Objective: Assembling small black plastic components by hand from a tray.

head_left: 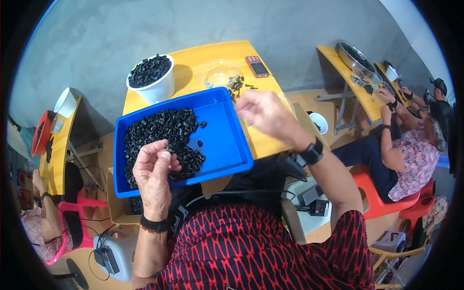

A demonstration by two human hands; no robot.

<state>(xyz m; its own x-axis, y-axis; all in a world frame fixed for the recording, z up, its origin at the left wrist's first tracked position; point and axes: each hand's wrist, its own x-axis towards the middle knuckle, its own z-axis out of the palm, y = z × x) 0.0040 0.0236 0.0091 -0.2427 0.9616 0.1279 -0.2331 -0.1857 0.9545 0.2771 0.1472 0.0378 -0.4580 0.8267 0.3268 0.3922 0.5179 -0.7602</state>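
Note:
A blue tray (223,137) lies tilted at the table's near edge, its left part heaped with small black plastic parts (162,126). My left hand (155,170) is over that heap, thumb and fingertips pressed together. Whatever they pinch is too small to make out. Past the tray's right edge, my right hand (263,113) hovers above the table, its fingers smeared by motion. Close to its fingertips is a scatter of small thin black pieces (237,86) on the yellow table (203,52). A few loose black parts sit apart on the tray's bare blue floor.
A white bucket (163,91) full of black parts stands behind the tray. Beside it are a clear round dish (218,76) and a red keypad phone (257,66). A cardboard box (118,205) is under the tray's left side. Other people work at tables left and right.

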